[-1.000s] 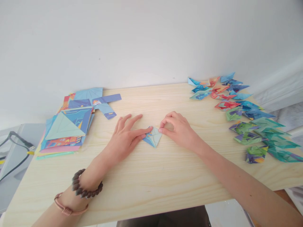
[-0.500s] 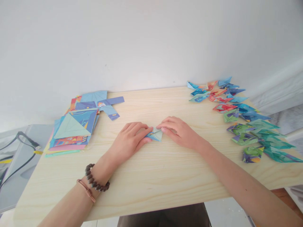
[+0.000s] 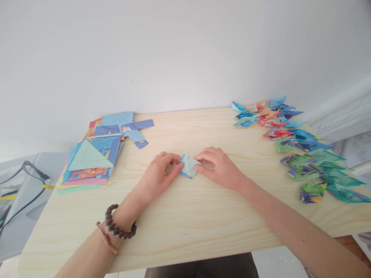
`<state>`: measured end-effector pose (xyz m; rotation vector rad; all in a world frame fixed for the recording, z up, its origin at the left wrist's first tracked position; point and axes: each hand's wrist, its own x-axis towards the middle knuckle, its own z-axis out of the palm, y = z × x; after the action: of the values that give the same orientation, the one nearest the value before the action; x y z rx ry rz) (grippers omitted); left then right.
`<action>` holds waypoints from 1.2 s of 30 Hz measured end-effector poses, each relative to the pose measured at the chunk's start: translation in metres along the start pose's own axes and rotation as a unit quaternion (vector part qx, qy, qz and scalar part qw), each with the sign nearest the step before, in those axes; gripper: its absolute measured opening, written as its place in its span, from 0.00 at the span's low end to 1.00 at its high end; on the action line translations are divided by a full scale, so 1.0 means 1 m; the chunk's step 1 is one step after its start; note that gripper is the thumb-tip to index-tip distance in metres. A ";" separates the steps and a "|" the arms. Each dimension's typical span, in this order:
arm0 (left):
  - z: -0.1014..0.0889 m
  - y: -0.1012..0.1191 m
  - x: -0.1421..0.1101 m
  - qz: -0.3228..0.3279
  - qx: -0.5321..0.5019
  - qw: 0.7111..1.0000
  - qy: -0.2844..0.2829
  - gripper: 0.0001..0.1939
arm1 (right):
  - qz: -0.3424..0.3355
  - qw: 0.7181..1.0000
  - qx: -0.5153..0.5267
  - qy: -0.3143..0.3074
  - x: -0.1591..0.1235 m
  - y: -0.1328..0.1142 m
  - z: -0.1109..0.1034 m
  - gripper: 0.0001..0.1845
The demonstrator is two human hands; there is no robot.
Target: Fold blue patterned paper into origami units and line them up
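A small folded piece of origami paper (image 3: 189, 166), pale green with blue edges, is held between my two hands near the middle of the wooden table. My left hand (image 3: 162, 170) pinches its left corner between thumb and fingers. On the opposite side, my right hand (image 3: 217, 166) grips the right corner the same way. Creases cross the paper's pale face. Its underside is hidden, and whether it touches the tabletop I cannot tell. A dark beaded bracelet (image 3: 116, 227) and a copper-coloured bangle (image 3: 106, 238) circle my left wrist.
Patterned paper sheets (image 3: 92, 158) are stacked on the table's left, with cut strips (image 3: 140, 124) beside them. Several folded paper shapes (image 3: 304, 166) in red, blue and green lie along the right. A black cable (image 3: 31, 170) hangs over a grey surface at far left. Behind stands a white wall (image 3: 179, 58).
The folded paper now shows a broad pale diamond face where a narrower, partly covered shape was. My hands have moved slightly apart, each pinching a corner.
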<state>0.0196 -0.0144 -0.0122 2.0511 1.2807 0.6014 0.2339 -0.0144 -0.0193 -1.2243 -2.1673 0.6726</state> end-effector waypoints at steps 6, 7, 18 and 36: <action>0.001 -0.003 0.006 0.018 0.035 0.999 0.019 0.12 | -0.002 1.000 -0.017 -0.007 -0.001 0.003 0.001 0.07; 0.001 -0.001 0.006 0.014 0.038 0.999 0.018 0.11 | -0.004 1.000 -0.022 -0.008 -0.002 0.003 0.001 0.07; -0.001 0.001 0.006 0.003 0.024 1.000 0.001 0.09 | -0.046 0.996 -0.009 -0.070 0.001 0.004 -0.009 0.10; -0.005 -0.003 0.003 0.120 0.019 0.992 -0.016 0.06 | -0.089 0.988 0.053 -0.111 0.001 0.014 -0.016 0.07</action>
<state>0.0154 -0.0088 -0.0105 2.2553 1.0414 0.6517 0.2526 -0.0042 -0.0173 -0.9246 -2.3552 0.8696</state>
